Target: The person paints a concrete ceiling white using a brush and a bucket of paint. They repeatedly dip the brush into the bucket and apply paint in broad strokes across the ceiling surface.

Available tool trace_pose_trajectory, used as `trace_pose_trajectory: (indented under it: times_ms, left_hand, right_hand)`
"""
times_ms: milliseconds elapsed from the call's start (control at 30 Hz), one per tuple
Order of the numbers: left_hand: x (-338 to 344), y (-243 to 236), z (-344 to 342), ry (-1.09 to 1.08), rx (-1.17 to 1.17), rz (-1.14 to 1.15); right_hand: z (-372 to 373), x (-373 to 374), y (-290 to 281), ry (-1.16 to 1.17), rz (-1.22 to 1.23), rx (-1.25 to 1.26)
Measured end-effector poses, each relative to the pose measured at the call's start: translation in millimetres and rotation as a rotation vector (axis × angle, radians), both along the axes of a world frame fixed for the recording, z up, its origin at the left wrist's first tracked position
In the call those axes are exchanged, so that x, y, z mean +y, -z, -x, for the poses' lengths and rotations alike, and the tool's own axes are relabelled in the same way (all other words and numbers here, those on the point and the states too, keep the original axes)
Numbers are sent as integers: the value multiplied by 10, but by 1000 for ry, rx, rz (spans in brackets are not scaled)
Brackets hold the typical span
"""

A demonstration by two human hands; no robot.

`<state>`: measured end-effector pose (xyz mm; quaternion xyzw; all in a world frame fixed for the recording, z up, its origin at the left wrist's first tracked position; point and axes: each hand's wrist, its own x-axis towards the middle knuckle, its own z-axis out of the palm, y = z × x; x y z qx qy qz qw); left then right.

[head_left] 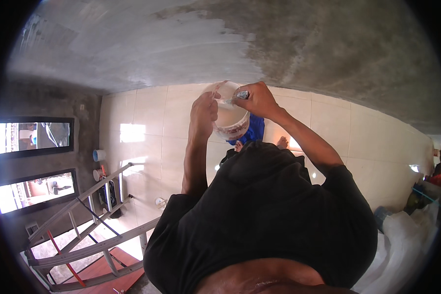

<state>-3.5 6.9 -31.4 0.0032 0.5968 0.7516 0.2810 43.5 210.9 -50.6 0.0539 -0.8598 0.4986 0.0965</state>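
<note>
A white bucket [232, 132] with brownish smears round its outer wall is in front of me, close to the wall. Pale, milky material [228, 117] shows inside it. My left hand [204, 112] is closed at the bucket's left rim, and its fingertips are partly hidden. Over the right side of the bucket, my right hand [259, 102] grips a short tool with a greyish, smeared handle [242, 94]; its working end is too unclear to name. Beneath and beside the bucket lies a blue cloth or sheet [256, 130], near my bare feet.
The grey wall [171, 44] ahead carries a lighter coat on its left part and a darker patch on its right. An aluminium stepladder [98, 247] stands at lower left, near small buckets [99, 155]. Clear plastic sheeting [406, 235] is heaped at right on the tiled floor [323, 122].
</note>
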Motion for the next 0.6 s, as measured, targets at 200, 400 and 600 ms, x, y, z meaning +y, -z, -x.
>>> trace_pose_trajectory:
  times_ms: [200,400,600]
  left_hand:
    - [14,42,16,-15,1,-17]
    - [16,0,-2,-41,-16,34]
    - [3,-2,-9,-54,-36,4]
  right_hand:
    - [43,-32,26,-40,397,-390]
    - [-55,29,-141,69,311,-158]
    - [-48,-54,0,114,-257,294]
